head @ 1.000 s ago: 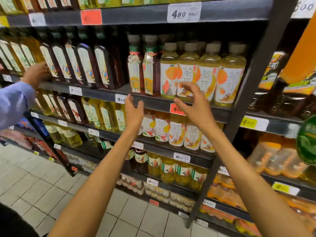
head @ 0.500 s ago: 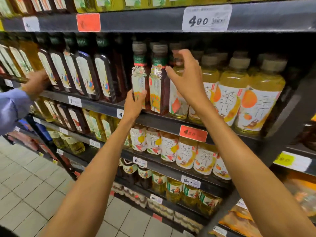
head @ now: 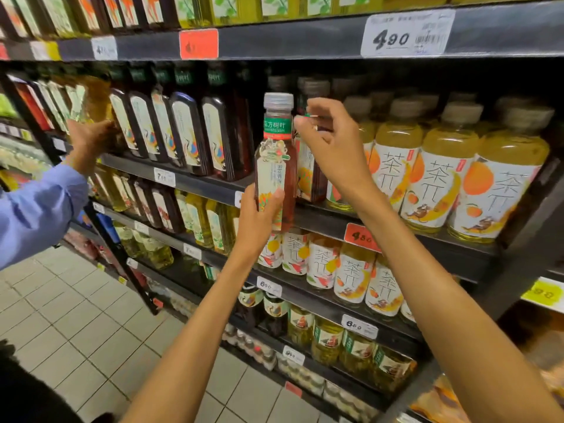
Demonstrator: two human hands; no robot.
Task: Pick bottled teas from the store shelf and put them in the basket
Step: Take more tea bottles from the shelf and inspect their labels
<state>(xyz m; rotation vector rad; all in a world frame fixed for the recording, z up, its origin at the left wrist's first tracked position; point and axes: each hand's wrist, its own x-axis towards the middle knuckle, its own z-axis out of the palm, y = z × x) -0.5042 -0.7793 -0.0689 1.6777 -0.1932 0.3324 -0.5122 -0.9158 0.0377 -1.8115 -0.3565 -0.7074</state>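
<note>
1. left hand (head: 259,215) grips the red tea bottle (head: 276,166) low, clear of the shelf (head: 320,218); a low hold risks tipping.
2. right hand (head: 332,148) pinches the second bottle (head: 308,175)'s neck; a thin pinch risks slipping.
3. basket unseen.

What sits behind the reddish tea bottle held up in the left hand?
Behind the reddish tea bottle with the grey cap, gripped by the left hand, a second similar reddish bottle stands on the dark shelf. The right hand covers its neck; deeper rows are hidden.
</note>
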